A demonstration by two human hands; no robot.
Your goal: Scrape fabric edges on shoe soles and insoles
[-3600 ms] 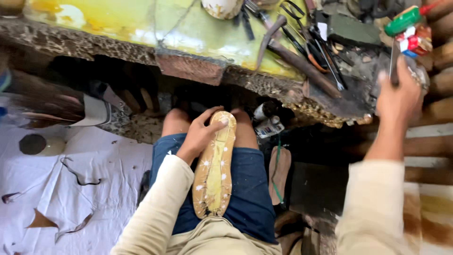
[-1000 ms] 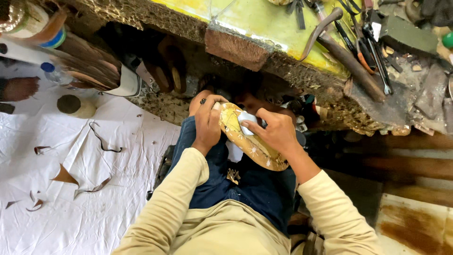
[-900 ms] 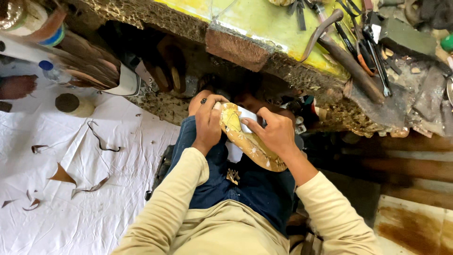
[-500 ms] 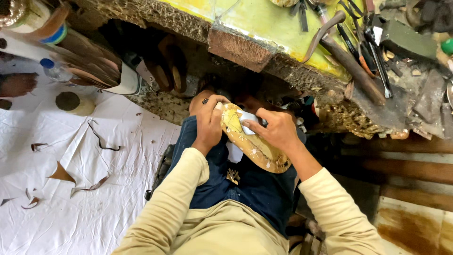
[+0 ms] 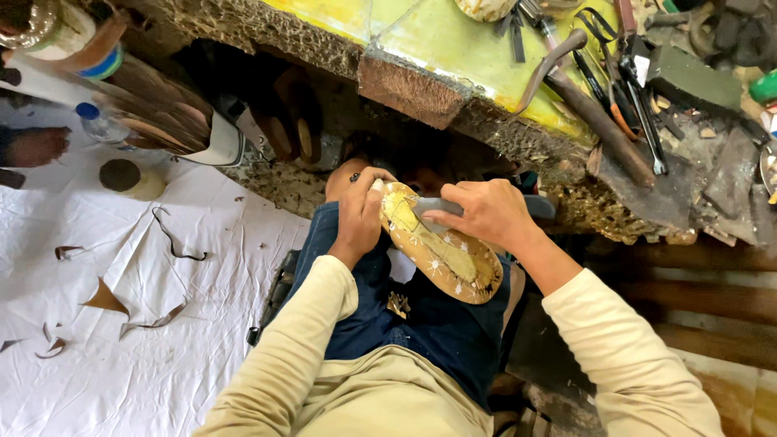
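A yellow-brown shoe sole (image 5: 449, 263) with small white marks rests across my lap, its toe end pointing up and left. My left hand (image 5: 360, 214) grips that toe end from the left side. My right hand (image 5: 486, 212) is closed on a flat grey metal tool (image 5: 433, 206) whose tip presses on the sole's upper part. Both arms wear beige sleeves over dark blue shorts (image 5: 421, 324).
A worn yellow-topped workbench (image 5: 421, 36) stands just ahead, with pliers, scissors and a hammer (image 5: 583, 89) on its right side. A white sheet (image 5: 121, 324) with brown leather scraps covers the floor at left, near a round tin (image 5: 129, 176) and stacked soles (image 5: 162, 109).
Since 3.6 s ago my right hand has come down from the bench to the sole with the grey tool. Over the last second both hands stay almost still on the sole.
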